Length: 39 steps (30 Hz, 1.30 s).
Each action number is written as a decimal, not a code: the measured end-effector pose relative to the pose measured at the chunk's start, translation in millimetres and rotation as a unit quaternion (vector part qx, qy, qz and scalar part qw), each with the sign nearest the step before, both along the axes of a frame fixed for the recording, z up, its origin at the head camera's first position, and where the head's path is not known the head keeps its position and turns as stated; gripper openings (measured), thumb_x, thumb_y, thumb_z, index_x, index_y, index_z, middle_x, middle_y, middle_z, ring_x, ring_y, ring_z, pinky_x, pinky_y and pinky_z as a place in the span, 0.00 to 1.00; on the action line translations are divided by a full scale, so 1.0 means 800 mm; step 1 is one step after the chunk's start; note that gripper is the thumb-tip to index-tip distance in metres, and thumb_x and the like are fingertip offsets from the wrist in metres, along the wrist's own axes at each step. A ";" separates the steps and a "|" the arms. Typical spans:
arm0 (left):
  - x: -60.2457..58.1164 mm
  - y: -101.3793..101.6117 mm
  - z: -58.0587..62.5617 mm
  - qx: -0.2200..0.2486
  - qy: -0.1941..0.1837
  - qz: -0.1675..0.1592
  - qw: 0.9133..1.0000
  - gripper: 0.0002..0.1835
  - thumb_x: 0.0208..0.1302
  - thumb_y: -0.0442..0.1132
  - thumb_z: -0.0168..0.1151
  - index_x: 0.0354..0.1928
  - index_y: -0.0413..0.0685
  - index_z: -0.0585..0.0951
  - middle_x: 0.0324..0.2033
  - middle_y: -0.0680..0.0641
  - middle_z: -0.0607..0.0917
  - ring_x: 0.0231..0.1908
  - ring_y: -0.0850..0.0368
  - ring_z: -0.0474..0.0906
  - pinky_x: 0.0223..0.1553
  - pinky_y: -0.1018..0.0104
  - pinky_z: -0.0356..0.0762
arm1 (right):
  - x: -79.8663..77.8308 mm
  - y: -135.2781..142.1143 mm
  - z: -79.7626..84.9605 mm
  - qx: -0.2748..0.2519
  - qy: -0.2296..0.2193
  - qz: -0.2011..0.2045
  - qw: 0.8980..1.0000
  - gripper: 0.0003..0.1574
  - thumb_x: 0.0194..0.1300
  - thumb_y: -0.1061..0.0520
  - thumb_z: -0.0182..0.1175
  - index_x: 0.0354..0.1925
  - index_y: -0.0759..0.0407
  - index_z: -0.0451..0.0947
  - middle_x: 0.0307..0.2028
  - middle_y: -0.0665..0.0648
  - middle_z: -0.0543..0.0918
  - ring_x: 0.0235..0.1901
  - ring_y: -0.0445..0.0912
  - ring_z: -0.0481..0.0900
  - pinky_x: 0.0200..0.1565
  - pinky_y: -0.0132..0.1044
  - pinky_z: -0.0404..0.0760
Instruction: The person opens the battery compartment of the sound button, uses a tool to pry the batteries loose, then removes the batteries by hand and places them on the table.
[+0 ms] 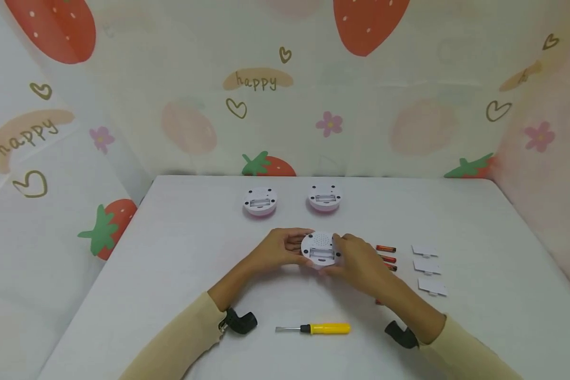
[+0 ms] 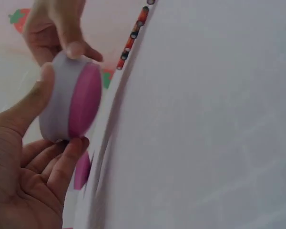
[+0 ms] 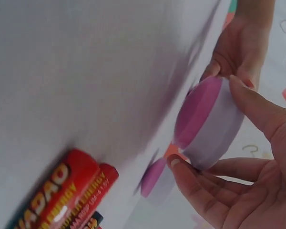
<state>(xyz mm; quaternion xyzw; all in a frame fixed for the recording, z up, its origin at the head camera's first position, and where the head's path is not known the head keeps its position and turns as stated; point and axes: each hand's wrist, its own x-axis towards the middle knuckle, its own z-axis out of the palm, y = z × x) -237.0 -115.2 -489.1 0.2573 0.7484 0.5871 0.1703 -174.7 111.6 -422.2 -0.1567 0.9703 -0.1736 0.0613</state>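
Observation:
Both hands hold a round white device (image 1: 320, 241) with a pink lower side, its open battery compartment facing up. My left hand (image 1: 276, 249) grips its left edge between thumb and fingers, while my right hand (image 1: 363, 264) grips the right edge. In the left wrist view the pink face (image 2: 87, 100) tilts toward the table. The right wrist view shows the right thumb on the white rim (image 3: 219, 131) and fingers on the opposite side. No batteries show in the compartment. Red-and-black batteries (image 1: 386, 248) lie beside the right hand, partly hidden by it.
Two matching devices (image 1: 260, 196) (image 1: 324, 196) sit farther back, their battery compartments uncovered. Three white battery covers (image 1: 426, 267) lie in a column at right. A yellow-handled screwdriver (image 1: 330, 329) lies near the front, between the forearms. Patterned cloth surrounds the white table (image 1: 195, 211).

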 end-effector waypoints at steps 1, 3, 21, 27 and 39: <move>0.000 0.002 0.003 -0.002 0.003 0.004 1.000 0.40 0.51 0.33 0.81 0.68 0.42 0.75 0.59 0.42 0.83 0.55 0.53 0.83 0.54 0.65 0.82 | -0.001 0.002 0.001 -0.007 0.000 -0.003 1.000 0.54 0.56 0.40 0.77 0.70 0.68 0.69 0.60 0.67 0.79 0.53 0.57 0.80 0.55 0.49 0.83; 0.000 0.006 0.009 -0.006 0.010 0.010 1.000 0.40 0.51 0.34 0.81 0.68 0.42 0.76 0.59 0.42 0.83 0.56 0.54 0.83 0.54 0.66 0.81 | -0.002 0.007 0.004 -0.020 0.004 -0.008 1.000 0.55 0.55 0.40 0.77 0.70 0.67 0.69 0.60 0.67 0.79 0.53 0.57 0.80 0.55 0.50 0.83; -0.025 0.071 0.062 -0.022 0.034 0.004 0.999 0.43 0.53 0.34 0.80 0.71 0.39 0.71 0.63 0.41 0.80 0.61 0.55 0.78 0.55 0.69 0.80 | -0.022 0.071 0.037 -0.083 0.033 -0.013 0.996 0.55 0.55 0.51 0.79 0.71 0.72 0.65 0.59 0.70 0.79 0.44 0.56 0.78 0.45 0.44 0.86; -0.033 0.105 0.067 -0.017 0.032 0.027 0.999 0.43 0.54 0.35 0.79 0.71 0.40 0.71 0.65 0.43 0.78 0.63 0.55 0.77 0.57 0.69 0.78 | -0.041 0.099 0.042 -0.091 0.029 -0.009 0.995 0.56 0.55 0.53 0.79 0.72 0.71 0.63 0.53 0.69 0.80 0.38 0.53 0.75 0.35 0.35 0.80; -0.057 0.174 0.073 -0.051 0.069 0.072 0.994 0.44 0.57 0.33 0.77 0.74 0.36 0.66 0.69 0.40 0.73 0.66 0.52 0.73 0.60 0.71 0.76 | -0.083 0.144 0.048 -0.070 0.034 -0.008 0.997 0.56 0.56 0.57 0.77 0.73 0.73 0.60 0.55 0.72 0.78 0.41 0.57 0.75 0.39 0.42 0.78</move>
